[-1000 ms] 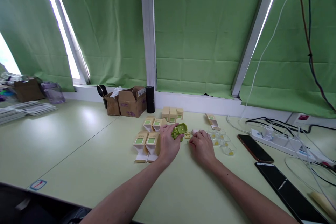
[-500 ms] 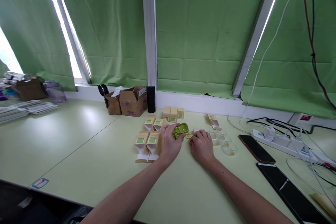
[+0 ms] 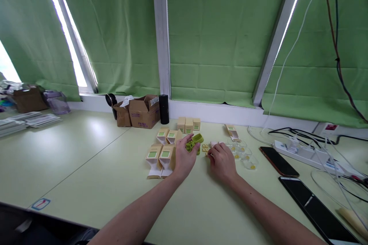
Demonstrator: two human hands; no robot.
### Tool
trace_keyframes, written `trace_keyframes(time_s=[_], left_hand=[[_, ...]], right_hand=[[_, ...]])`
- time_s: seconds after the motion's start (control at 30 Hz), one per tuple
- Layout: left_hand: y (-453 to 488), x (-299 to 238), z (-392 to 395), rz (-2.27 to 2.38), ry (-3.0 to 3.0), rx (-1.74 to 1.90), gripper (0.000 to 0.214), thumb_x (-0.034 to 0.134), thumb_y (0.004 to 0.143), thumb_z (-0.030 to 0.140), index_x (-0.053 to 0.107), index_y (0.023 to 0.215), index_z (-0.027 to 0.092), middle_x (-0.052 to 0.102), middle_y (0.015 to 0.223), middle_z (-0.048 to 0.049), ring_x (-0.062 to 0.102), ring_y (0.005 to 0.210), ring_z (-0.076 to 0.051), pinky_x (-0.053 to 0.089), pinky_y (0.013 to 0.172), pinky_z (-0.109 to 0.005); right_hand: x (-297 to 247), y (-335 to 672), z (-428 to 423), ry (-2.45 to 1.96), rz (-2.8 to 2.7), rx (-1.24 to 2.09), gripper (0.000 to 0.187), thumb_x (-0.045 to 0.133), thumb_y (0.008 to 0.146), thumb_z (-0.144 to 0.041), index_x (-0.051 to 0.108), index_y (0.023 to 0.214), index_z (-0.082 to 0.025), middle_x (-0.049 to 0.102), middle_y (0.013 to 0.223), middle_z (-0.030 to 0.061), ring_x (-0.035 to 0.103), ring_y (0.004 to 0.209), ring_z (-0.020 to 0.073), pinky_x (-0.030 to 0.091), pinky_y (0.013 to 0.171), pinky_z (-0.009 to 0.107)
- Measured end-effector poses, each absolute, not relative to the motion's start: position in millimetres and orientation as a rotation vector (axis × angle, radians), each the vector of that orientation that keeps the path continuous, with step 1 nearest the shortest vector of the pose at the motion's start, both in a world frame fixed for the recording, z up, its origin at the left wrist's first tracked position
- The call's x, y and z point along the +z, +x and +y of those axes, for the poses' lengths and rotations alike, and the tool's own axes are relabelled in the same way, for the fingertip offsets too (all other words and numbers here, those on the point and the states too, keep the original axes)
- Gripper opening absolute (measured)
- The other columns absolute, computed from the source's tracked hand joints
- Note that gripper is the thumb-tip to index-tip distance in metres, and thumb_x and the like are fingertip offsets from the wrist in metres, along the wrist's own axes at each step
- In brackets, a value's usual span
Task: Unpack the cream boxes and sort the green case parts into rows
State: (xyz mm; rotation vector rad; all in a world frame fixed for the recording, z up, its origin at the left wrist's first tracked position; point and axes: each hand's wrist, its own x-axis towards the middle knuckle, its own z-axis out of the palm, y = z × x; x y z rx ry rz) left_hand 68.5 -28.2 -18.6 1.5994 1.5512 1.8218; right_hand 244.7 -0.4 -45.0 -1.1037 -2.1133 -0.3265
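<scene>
The left hand [image 3: 185, 157] holds a small olive-green plastic case [image 3: 197, 138], with the thumb at its near side and the fingers reaching over its far side. The case is open, and some small compartments can be seen between the fingers. It is near the middle of the pale yellow-green counter [image 3: 94, 183].

The right hand [image 3: 222, 160] is lower, its fingers narrow and bent together, with the tips just beside a group of small yellow pieces [image 3: 204, 147]. Whether one piece is between these fingertips, I cannot tell. The yellow pieces lie on the counter between the case and the right hand. A small white object [image 3: 213, 144] is partly hidden behind this hand.

To the right of the right hand lie several clear plastic pieces with yellow spots [image 3: 250, 162], close to each other. Behind them is one opened cream cardboard carton [image 3: 232, 133]. Just beside the left hand stand four cream cartons with green square labels [image 3: 153, 155], in two rows; the nearer two have their flaps open toward the person. Three closed cream cartons [image 3: 189, 124] stand together farther back.

On the right side are a black phone [image 3: 278, 160], a larger black flat device [image 3: 310, 203], and a white power strip [image 3: 307, 157] with cables around it.
</scene>
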Motion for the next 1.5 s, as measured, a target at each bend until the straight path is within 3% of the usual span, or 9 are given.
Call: trace_keyframes(time_s=[0.13,0.33,0.6,0.9,1.13,1.3,1.5], left_hand=[[71.8,-14.2,-27.1,1.352,1.406,1.758,0.039,0.071,0.090,0.047,0.069,0.116,0.018,0.077,0.098,-0.0097,0.072,0.093,-0.024,0.055,0.079,-0.036],[76.7,-12.6,-26.8,0.999,1.118,1.673,0.050,0.070,0.085,0.065,0.062,0.093,0.017,0.079,0.087,-0.0118,0.075,0.084,-0.023,0.046,0.061,-0.026],[77.3,-9.8,-34.1,0.811,0.809,1.520,0.040,0.080,0.081,0.049,0.058,0.087,0.016,0.080,0.083,-0.0165,0.066,0.069,-0.018,0.042,0.058,-0.025],[75.4,-8.6,-31.9,0.829,0.718,1.469,0.029,0.073,0.086,0.040,0.058,0.088,0.016,0.080,0.089,-0.0192,0.066,0.066,-0.017,0.043,0.056,-0.025],[69.0,-11.1,-28.0,1.166,1.064,1.487,0.036,0.067,0.089,0.052,0.055,0.085,0.019,0.080,0.081,-0.0126,0.072,0.073,-0.021,0.039,0.057,-0.025],[66.0,-4.0,-33.4,1.723,1.761,1.283,0.020,0.061,0.094,0.038,0.061,0.084,0.021,0.073,0.065,-0.0020,0.066,0.061,-0.019,0.036,0.061,-0.029],[66.4,0.2,-42.0,2.023,2.157,0.794,0.018,0.064,0.085,0.027,0.071,0.068,0.023,0.075,0.073,-0.0039,0.066,0.071,-0.021,0.027,0.057,-0.030]], right_hand=[[-46.1,237.9,-26.9,-1.156,-2.230,-0.105,0.012,0.061,0.090,-0.013,0.067,0.086,-0.022,0.072,0.085,0.0037,0.062,0.074,0.0183,0.029,0.062,0.032],[-50.8,231.3,-49.1,-1.125,-2.355,0.099,0.010,0.060,0.092,-0.016,0.067,0.091,-0.023,0.076,0.086,0.0009,0.068,0.075,0.0176,0.028,0.061,0.030],[-45.1,239.7,-45.3,-1.169,-2.391,0.210,0.012,0.059,0.092,-0.018,0.069,0.094,-0.024,0.078,0.092,0.0018,0.070,0.083,0.0184,0.033,0.066,0.028],[-41.5,242.0,-46.9,-1.170,-2.434,0.261,0.015,0.055,0.095,-0.023,0.070,0.097,-0.024,0.078,0.095,0.0024,0.070,0.087,0.0203,0.035,0.070,0.029],[-38.0,242.6,-47.1,-1.167,-2.434,0.273,0.017,0.054,0.096,-0.023,0.070,0.098,-0.024,0.078,0.096,0.0019,0.070,0.087,0.0202,0.036,0.070,0.029],[-36.9,242.3,-47.3,-1.163,-2.440,0.289,0.018,0.054,0.095,-0.021,0.071,0.099,-0.024,0.079,0.098,0.0026,0.071,0.089,0.0203,0.037,0.071,0.028],[-38.5,243.0,-46.1,-1.188,-2.448,0.291,0.016,0.056,0.095,-0.023,0.072,0.099,-0.024,0.079,0.099,0.0040,0.071,0.090,0.0211,0.037,0.072,0.028]])
